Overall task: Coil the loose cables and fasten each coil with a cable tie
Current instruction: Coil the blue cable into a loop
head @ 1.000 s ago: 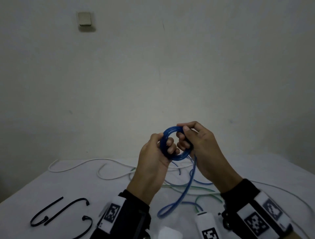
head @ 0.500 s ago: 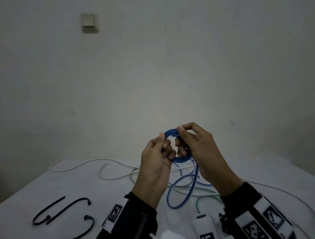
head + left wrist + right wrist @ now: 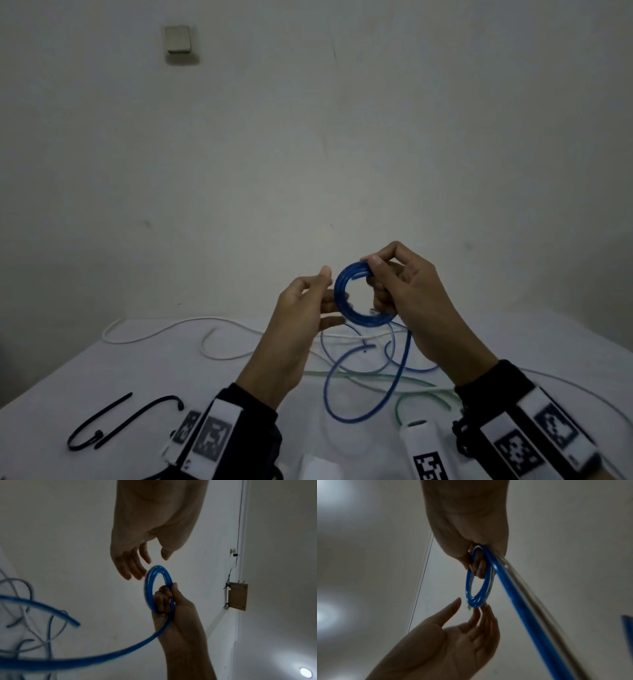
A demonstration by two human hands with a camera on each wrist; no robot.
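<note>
A blue cable is wound into a small coil (image 3: 339, 298) held in the air above the table. My right hand (image 3: 376, 274) grips the coil's right side, thumb on top and fingers curled through the ring. My left hand (image 3: 329, 291) is open beside the coil's left edge, fingers straight. In the right wrist view the left fingertips (image 3: 485, 608) reach the coil (image 3: 468, 588); actual touch is unclear. The left wrist view shows the coil (image 3: 149, 582) in the right hand (image 3: 166, 595). The cable's loose tail (image 3: 394, 387) hangs down to the table. Black cable ties (image 3: 120, 421) lie at the front left.
A white cloth covers the table (image 3: 85, 377). On it a long white cable (image 3: 164, 330) runs across the back and a green cable (image 3: 411, 383) tangles under the blue tail. A plain wall stands right behind the table.
My left hand has let go of the coil and opened beside it. The right hand alone now holds the coil, and the tail loop has swung over the table.
</note>
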